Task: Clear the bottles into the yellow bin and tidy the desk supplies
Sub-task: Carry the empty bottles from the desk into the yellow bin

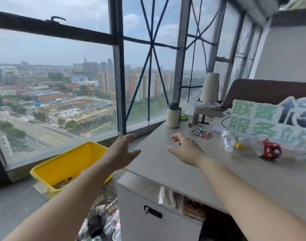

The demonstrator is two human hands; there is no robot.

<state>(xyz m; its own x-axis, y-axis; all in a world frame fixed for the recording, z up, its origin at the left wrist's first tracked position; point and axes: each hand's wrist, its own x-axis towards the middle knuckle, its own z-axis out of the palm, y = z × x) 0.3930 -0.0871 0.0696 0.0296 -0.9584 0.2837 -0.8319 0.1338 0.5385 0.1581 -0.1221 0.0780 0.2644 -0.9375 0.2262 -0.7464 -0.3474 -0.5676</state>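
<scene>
Two bottles lie on their sides on the desk (166, 171), right of both hands: a clear bottle (227, 139), white cap toward the person, and a red-labelled bottle (268, 150), long axis across the desk, yellow cap toward the right hand (185, 148). That hand is nearer; the left hand (122, 150) hovers at the desk's left edge, on the yellow bin (65, 164) side. Both hands are spread, holding nothing. Wrappers (201, 133) and a green sign (263, 119) lie close; nothing blocks the reach.
</scene>
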